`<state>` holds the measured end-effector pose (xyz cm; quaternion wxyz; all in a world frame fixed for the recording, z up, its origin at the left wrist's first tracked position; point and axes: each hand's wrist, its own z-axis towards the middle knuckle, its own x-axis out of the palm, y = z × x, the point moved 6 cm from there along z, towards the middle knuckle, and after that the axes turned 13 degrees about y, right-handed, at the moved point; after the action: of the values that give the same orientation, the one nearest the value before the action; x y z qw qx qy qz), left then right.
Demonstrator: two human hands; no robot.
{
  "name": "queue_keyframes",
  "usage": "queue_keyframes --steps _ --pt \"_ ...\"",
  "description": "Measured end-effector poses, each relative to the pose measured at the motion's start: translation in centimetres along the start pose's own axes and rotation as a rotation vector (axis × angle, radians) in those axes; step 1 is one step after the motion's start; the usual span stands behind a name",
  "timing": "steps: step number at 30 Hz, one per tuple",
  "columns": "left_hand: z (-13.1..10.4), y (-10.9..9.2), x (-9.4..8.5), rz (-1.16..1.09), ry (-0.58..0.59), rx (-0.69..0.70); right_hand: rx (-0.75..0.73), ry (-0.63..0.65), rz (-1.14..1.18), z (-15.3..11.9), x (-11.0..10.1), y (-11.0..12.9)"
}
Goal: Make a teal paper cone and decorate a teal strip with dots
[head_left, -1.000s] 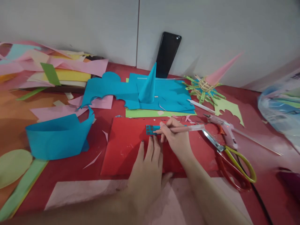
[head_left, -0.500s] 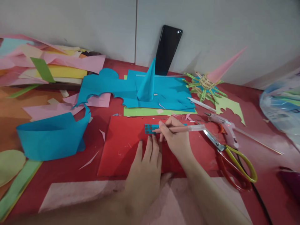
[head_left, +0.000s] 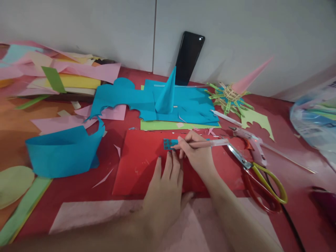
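Observation:
A narrow blue paper strip [head_left: 167, 144] with dark marks at its left end lies on a red sheet [head_left: 136, 168]. My right hand [head_left: 196, 152] is closed around a brownish pen [head_left: 202, 144], its tip at the marked end of the strip. The hand covers the strip's middle. My left hand [head_left: 165, 189] lies flat on the red sheet with fingers stretched out, the fingertips at the strip's lower edge. Just right of the red sheet are scissors [head_left: 246, 164] with one yellow and one red handle, and a pink glue gun [head_left: 254, 143].
Behind the sheet, a blue paper cone [head_left: 166, 98] stands on blue paper [head_left: 194, 101]. A phone [head_left: 189, 57] leans on the wall. To the left are a blue paper band [head_left: 63, 154] and piled paper scraps [head_left: 78, 75]. At right, a pink cone [head_left: 252, 77] and plastic bag [head_left: 315, 122].
The view has shifted slightly, so things on the left appear a little further right. Both hands keep nearly the same place, and the marks by the pen tip look slightly fuller.

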<state>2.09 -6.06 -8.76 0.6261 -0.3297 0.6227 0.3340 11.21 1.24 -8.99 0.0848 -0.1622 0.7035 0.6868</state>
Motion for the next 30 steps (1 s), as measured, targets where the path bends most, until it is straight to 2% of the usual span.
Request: queue_keyframes --steps 30 --pt "-0.10 -0.43 0.08 0.017 0.050 0.034 -0.006 -0.046 -0.013 -0.08 -0.22 -0.03"
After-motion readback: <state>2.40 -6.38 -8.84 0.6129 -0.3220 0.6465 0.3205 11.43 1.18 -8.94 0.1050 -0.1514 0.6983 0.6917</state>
